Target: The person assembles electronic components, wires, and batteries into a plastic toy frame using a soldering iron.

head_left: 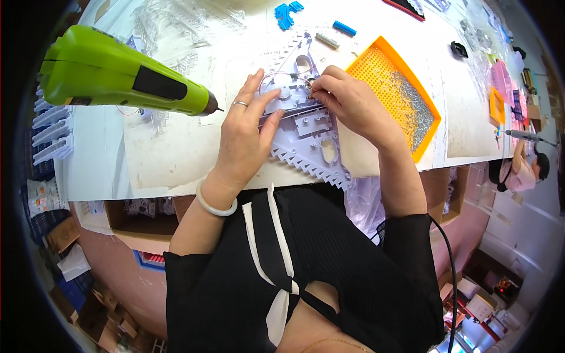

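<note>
A pale lilac plastic housing [313, 125] with saw-toothed edges lies on the table in front of me, with thin wires looping over its far part. My left hand [250, 120], wearing a ring, rests on the housing's left side with its fingers spread. Above the housing's right side, the fingertips of my right hand [347, 97] are pinched together at a spot near the wires. What they hold, if anything, is too small to make out. A green electric screwdriver [126, 73] hangs at the left, its bit pointing toward my left hand.
Right of the housing sits a yellow tray [426, 141] holding many small screws. Beyond lie a blue cylinder [344, 28], a grey cylinder [327, 40] and blue plastic pieces [285, 16]. Clear plastic parts [176, 23] cover the far left. Another person [521, 173] is at the far right.
</note>
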### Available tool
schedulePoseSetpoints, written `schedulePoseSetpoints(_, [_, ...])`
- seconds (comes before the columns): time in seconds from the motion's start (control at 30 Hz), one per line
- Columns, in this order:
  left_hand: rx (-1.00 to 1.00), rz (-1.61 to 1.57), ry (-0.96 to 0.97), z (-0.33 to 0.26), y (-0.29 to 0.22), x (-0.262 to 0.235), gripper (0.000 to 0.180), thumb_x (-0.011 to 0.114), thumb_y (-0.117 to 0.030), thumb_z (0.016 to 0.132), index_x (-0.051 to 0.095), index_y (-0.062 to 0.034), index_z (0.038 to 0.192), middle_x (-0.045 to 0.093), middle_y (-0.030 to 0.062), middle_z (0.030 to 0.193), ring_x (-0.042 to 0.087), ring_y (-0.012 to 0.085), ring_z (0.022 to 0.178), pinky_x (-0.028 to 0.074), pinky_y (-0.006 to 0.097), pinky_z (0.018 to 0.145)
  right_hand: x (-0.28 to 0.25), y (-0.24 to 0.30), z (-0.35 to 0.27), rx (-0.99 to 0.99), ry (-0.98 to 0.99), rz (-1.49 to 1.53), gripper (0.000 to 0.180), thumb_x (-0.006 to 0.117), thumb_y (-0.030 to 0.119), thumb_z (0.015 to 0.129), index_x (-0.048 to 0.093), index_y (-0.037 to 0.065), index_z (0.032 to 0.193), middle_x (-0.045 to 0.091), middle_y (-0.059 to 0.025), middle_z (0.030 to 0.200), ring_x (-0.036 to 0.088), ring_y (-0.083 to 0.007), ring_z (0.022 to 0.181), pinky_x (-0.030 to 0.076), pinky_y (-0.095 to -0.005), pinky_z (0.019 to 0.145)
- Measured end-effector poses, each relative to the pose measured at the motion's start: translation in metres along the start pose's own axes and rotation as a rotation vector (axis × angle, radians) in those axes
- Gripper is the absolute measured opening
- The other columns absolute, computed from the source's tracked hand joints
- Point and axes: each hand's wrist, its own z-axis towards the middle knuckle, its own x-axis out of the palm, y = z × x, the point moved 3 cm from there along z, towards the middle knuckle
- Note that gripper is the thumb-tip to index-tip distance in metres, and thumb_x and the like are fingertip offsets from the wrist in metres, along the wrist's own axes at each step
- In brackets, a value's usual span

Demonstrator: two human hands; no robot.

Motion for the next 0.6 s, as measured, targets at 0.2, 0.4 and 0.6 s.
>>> schedulePoseSetpoints(0.2, [0.031,0.001,0.045,0.005,0.01,0.002,0.049,0.071,-0.002,0.088,0.056,0.0002,0.135,0.057,0.0247,0.14,0.054,0.0424,0.132,0.044,0.045,0.11,-0.004,-0.001,-0.001,-0.015,0.038,-0.017,0.011,0.068,0.011,0.093,0.066,0.003,0.099,0.063,-0.0101,0.096,0.067,-0.0301,0.083,0.053,-0.0375,0.074])
schedulePoseSetpoints(0.4, [-0.062,-0.187,0.063,0.018,0.013,-0.001,0.071,0.068,-0.001,0.087,0.037,-0.001,0.15,0.06,0.024,0.137,0.057,0.039,0.129,0.045,0.042,0.108,-0.005,-0.008,-0.004,-0.035,0.054,0.002,0.01,0.068,0.009,0.092,0.068,0.003,0.1,0.064,-0.0107,0.095,0.067,-0.0288,0.08,0.054,-0.037,0.071])
schedulePoseSetpoints(0.6, [-0.111,-0.222,0.187,0.02,0.022,-0.005,0.076,0.068,0.001,0.086,0.033,-0.0012,0.153,0.061,0.0207,0.137,0.062,0.0355,0.122,0.048,0.04,0.104,-0.012,0.003,-0.007,0.114,0.083,0.079,0.012,0.067,0.012,0.092,0.069,0.002,0.099,0.065,-0.0129,0.1,0.067,-0.0331,0.089,0.055,-0.0398,0.079])
